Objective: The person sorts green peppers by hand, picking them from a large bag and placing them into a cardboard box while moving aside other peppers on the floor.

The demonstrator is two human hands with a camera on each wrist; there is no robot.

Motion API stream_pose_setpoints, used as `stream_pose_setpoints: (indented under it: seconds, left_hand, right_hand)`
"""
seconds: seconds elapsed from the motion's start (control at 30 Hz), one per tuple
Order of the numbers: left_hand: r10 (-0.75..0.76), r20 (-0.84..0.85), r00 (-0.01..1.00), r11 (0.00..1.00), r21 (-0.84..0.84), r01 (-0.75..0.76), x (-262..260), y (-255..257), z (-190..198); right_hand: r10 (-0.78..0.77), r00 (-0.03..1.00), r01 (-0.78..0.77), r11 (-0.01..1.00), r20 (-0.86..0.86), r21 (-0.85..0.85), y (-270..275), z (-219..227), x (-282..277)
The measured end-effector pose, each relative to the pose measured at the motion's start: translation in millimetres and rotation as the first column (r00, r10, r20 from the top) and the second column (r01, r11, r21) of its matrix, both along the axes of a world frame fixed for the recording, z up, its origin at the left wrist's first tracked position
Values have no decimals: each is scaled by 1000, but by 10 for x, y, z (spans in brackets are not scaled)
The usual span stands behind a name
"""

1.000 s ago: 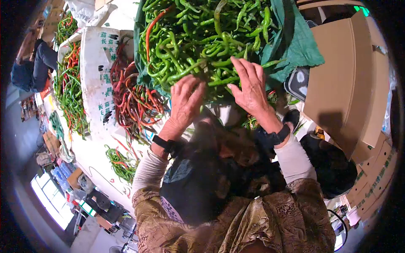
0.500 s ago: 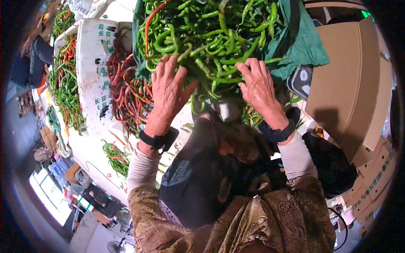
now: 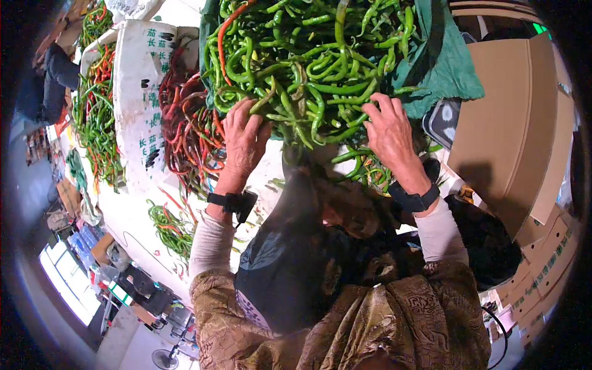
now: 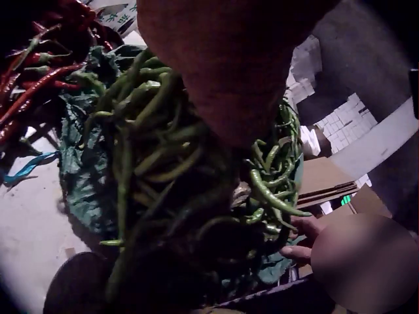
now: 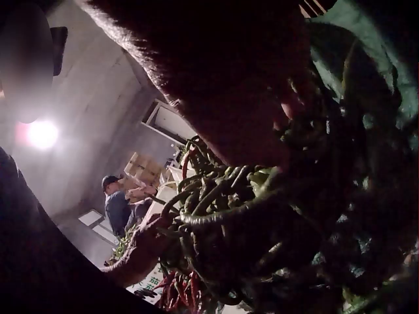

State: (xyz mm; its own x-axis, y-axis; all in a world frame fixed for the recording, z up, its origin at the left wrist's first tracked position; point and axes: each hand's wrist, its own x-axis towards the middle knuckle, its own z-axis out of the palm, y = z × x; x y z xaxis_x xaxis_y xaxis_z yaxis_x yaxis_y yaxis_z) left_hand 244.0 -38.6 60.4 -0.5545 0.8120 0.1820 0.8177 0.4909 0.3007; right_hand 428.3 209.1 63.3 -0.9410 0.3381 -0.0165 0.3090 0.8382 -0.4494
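A heap of long green chili peppers (image 3: 320, 74) lies on a green cloth (image 3: 435, 68) in front of the person, with one red-orange pepper (image 3: 222, 46) at its left. At the heap's near left edge the left hand (image 3: 243, 139) touches the peppers with loosely bent fingertips. The right hand (image 3: 393, 137) has its bent fingers against the near right edge. Between the hands, several green peppers hang toward the person. Dark wrist views show the heap close up, the fingertips mostly hidden behind the hands.
Dark red peppers (image 3: 185, 132) lie left of the heap beside a white printed sack (image 3: 135, 92). Beyond it is a mixed green and red pile (image 3: 98, 123). A small green bunch (image 3: 169, 228) rests on the white surface. Flattened cardboard (image 3: 493, 111) stands at right. Another person (image 5: 119, 206) shows farther off.
The hands have moved apart, from the front middle of the heap to its near left and right edges. Peppers between them have shifted toward the person and now droop over the near edge.
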Motion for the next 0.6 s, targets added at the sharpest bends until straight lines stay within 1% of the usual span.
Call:
stream_pose_setpoints:
  seconds: [0.03, 0.1, 0.13, 0.17, 0.2, 0.23, 0.3, 0.33, 0.37, 0.4, 0.43, 0.47, 0.5, 0.57, 0.6]
  left_hand:
    - [9, 30, 999, 999, 48, -10, -10, -42, -45]
    - [16, 40, 999, 999, 42, -18, 22, -68, -14]
    - [24, 88, 996, 999, 35, -27, 34, -101, -29]
    - [30, 132, 991, 999, 32, -35, 32, -107, -28]
    - [18, 92, 996, 1000, 0, -18, 34, -112, -15]
    - [11, 89, 996, 1000, 11, -12, 46, -129, 30]
    - [-53, 47, 998, 999, 10, 53, 27, -37, 147]
    - [-75, 35, 997, 996, 55, 73, 17, -4, 190]
    - [-76, 48, 996, 996, 44, 74, 12, -1, 270]
    - [-62, 62, 996, 996, 70, 58, 19, 35, 363]
    - [-49, 74, 996, 994, 98, 41, -5, 110, 440]
    - [-36, 107, 994, 984, 177, 16, -41, 205, 486]
    - [-58, 115, 992, 982, 185, 36, -125, 317, 578]
    - [-149, -19, 989, 943, 299, 148, -336, 618, 557]
    - [-140, -84, 987, 955, 250, 157, -404, 832, 683]
  right_hand:
    - [3, 1000, -3, 1000, 0, -2, -1, -21, 16]
    - [-37, 999, 38, 999, 23, -36, -3, -46, 32]
    - [-49, 999, 49, 996, 1, -78, 0, -24, 38]
    - [-49, 999, 48, 996, -5, -72, 10, 8, 13]
    - [-66, 997, 64, 994, -28, -91, 16, 43, -12]
    - [-88, 995, 82, 991, -52, -106, 24, 81, -31]
    - [-115, 982, 94, 986, -151, -140, 80, 85, -84]
    - [-134, 979, 115, 985, -154, -126, 133, 89, -126]
    - [-154, 976, 136, 983, -153, -123, 164, 102, -151]
    - [-166, 975, 151, 983, -150, -103, 230, 110, -169]
    - [-169, 971, 157, 984, -166, -83, 319, 133, -222]
    - [-191, 962, 181, 981, -197, -72, 393, 163, -265]
    - [-210, 951, 200, 978, -225, -65, 453, 191, -308]
    - [-220, 941, 216, 975, -257, -45, 584, 239, -437]
    - [-225, 935, 228, 973, -273, -21, 647, 263, -497]
